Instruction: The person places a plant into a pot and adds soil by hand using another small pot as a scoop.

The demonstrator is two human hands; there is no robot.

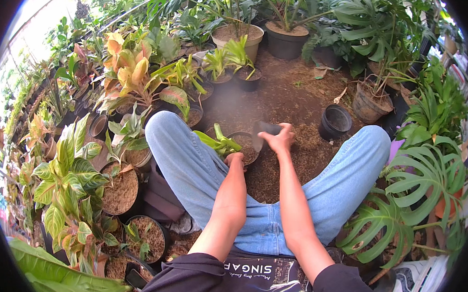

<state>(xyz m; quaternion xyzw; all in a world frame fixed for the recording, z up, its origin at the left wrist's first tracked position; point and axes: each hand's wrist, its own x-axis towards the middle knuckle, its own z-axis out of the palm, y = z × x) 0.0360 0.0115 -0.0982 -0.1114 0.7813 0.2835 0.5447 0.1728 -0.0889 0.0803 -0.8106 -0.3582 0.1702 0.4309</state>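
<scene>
My left hand point(235, 158) is at the near left rim of a black pot point(245, 145) of brown soil on the ground between my knees. A green leafy plant point(220, 142) leans at that pot's left side, close above the hand; the fingers are partly hidden, so whether they grip the plant or the rim is unclear. My right hand point(280, 137) holds a small dark pot point(266, 132), tilted and slightly blurred, at the right edge of the soil-filled pot. Loose brown soil point(287, 175) covers the ground under both hands.
An empty black pot point(335, 121) stands near my right knee. Beyond it leans a worn pot point(371, 102) with bare stems. Potted plants point(117, 187) crowd my left side; large split-leaf monsteras point(426, 179) spread at the right. Bigger potted plants point(286, 40) line the far side.
</scene>
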